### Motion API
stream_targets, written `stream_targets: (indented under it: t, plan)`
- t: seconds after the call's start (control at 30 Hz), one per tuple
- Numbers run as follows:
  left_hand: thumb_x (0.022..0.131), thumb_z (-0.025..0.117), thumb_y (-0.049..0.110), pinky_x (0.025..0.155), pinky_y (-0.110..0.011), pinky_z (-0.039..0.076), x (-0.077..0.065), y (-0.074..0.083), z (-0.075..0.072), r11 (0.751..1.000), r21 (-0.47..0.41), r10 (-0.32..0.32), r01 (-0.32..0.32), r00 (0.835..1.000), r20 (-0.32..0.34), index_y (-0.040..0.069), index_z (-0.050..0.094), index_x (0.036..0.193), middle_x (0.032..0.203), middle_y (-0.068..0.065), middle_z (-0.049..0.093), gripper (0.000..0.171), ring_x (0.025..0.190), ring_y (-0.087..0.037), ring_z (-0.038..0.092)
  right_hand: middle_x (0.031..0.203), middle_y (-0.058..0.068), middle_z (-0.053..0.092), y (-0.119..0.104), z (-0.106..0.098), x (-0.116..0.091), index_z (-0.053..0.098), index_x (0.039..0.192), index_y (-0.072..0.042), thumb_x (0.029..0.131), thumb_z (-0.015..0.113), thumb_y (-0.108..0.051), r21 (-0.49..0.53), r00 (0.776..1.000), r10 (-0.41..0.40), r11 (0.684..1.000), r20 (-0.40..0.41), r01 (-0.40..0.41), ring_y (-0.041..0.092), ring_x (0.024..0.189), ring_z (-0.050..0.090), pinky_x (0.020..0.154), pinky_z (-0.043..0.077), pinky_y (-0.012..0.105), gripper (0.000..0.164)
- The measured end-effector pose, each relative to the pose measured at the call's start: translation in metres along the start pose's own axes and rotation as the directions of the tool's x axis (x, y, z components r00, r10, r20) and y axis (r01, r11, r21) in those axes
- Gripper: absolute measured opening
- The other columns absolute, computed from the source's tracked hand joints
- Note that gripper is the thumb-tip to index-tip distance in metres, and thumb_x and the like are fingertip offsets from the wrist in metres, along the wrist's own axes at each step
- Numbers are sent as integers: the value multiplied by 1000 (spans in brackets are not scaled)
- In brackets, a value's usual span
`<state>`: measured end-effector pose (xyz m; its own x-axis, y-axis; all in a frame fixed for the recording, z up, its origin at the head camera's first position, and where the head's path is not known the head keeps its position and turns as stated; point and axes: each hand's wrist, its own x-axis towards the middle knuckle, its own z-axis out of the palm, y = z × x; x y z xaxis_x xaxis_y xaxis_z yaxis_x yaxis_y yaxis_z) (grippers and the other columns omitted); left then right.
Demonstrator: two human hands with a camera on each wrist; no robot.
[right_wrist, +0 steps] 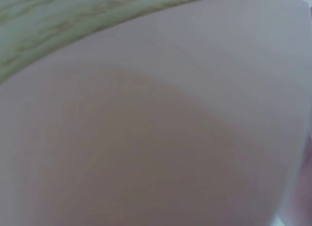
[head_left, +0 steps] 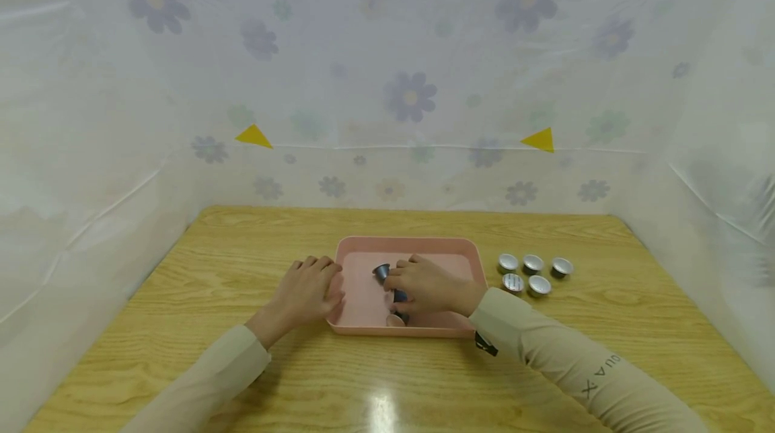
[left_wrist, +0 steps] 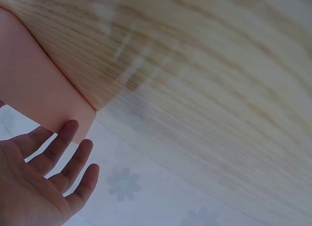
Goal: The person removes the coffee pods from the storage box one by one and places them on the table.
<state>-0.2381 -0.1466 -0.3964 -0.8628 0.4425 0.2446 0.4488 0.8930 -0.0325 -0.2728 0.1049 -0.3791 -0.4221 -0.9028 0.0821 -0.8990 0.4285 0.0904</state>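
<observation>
A pink tray point(head_left: 357, 333) lies on the wooden table with dark coffee capsules in it. My left hand point(head_left: 309, 290) holds the tray's left rim. In the left wrist view, the fingers point(left_wrist: 68, 138) are loosely bent against the outer wall point(left_wrist: 44, 84), the others spread away from it. Over the tray, my right hand point(head_left: 426, 285) pinches a dark coffee capsule point(head_left: 399, 296) between thumb and fingers. Another capsule point(head_left: 381, 272) lies tipped just beyond the fingertips, and one more point(head_left: 396, 319) shows below the thumb. Tray wall fills the right wrist view, hiding the hand's work.
Several coffee capsules point(head_left: 533, 263) with silvery lids stand in two rows on the table right of the tray. One lid point(head_left: 512, 283) has printed stripes. A small black object point(head_left: 486, 343) shows under the right cuff. White flowered sheeting point(head_left: 412, 97) encloses the table point(head_left: 242, 251).
</observation>
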Motion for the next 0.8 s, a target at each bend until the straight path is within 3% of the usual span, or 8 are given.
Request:
stream_targets:
  t: [0.27, 0.5, 0.8]
  plan:
    - [81, 62, 40, 84, -46, 45, 0, 1, 0, 1000, 0, -8, 8, 1000, -1, 11, 61, 113, 112, -5, 59, 43, 102, -29, 55, 95, -7, 63, -1, 0, 1, 63, 104, -19, 84, 61, -36, -6, 1000, 4, 1000, 8, -3, 11, 79, 49, 70, 39, 29, 26]
    - [80, 63, 40, 84, -46, 45, 0, 1, 1, 1000, -1, -9, 9, 1000, -8, 11, 61, 112, 112, -5, 59, 43, 101, -29, 55, 99, -5, 62, -1, 1, 3, 62, 110, -18, 83, 63, -36, -4, 998, 38, 999, 53, -38, 12, 86, 52, 81, 44, 37, 32]
    - [81, 63, 40, 83, -46, 46, 0, 0, 1, 1000, -2, -1, 1, 1000, -15, 11, 62, 112, 111, -5, 60, 43, 101, -28, 55, 105, -6, 62, -1, -1, 4, 61, 112, -19, 82, 65, -36, -26, 995, 53, 998, 88, -51, 13, 93, 53, 86, 44, 39, 35]
